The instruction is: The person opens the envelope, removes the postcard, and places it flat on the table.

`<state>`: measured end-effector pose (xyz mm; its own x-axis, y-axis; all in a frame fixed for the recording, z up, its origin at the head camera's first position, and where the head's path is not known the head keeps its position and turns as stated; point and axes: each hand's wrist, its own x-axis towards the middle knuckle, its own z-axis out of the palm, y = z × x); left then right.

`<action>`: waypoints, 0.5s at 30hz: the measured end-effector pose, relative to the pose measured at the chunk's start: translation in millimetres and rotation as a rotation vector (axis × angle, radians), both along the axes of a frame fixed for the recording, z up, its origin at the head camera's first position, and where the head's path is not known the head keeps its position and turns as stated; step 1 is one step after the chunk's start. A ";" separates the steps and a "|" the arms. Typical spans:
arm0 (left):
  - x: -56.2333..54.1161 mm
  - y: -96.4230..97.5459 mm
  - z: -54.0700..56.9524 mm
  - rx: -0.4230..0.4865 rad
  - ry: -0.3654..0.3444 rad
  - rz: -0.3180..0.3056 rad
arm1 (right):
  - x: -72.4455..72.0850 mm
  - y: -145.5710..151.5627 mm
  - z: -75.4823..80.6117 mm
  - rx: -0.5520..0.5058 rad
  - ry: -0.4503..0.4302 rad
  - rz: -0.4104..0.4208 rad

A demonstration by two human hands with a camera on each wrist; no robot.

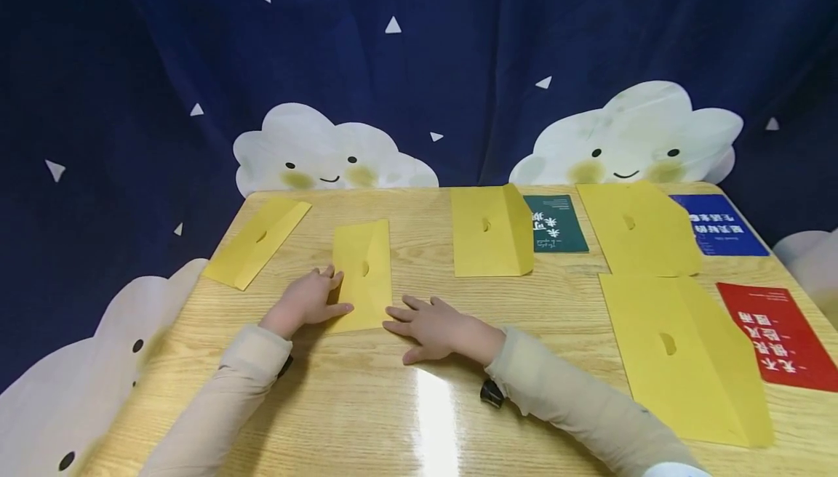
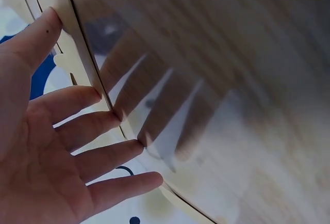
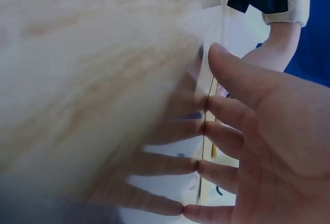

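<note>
A yellow envelope (image 1: 360,244) lies flat on the wooden table, its flap folded over and its tab at the middle. My left hand (image 1: 310,301) rests at its left side, thumb over the lower edge and fingers spread. At the envelope's lower right corner, my right hand (image 1: 432,326) lies palm down with fingers extended. The left wrist view shows the left hand's (image 2: 67,136) fingers straight, tips on the tabletop. In the right wrist view the right hand's (image 3: 268,141) fingertips meet the glossy surface along a thin edge.
Another folded envelope (image 1: 258,241) lies slanted at the far left. To the right are three envelopes with unfolded flaps: one nearer the middle (image 1: 481,244), one behind (image 1: 628,244), one in front (image 1: 674,375). Beside them lie a green card (image 1: 566,226), a blue card (image 1: 727,226) and a red card (image 1: 785,331).
</note>
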<state>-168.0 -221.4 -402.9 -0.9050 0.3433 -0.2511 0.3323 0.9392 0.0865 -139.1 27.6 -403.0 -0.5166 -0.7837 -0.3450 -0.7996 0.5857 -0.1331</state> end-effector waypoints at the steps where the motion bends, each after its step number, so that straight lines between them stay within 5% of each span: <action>1: 1.0 0.8 -0.3 0.000 -0.001 0.001 | 1.0 0.9 0.1 -0.003 -0.002 0.001; 15: 12.8 12.3 -0.5 -0.026 0.019 -0.019 | 12.5 14.9 0.2 -0.028 0.022 0.020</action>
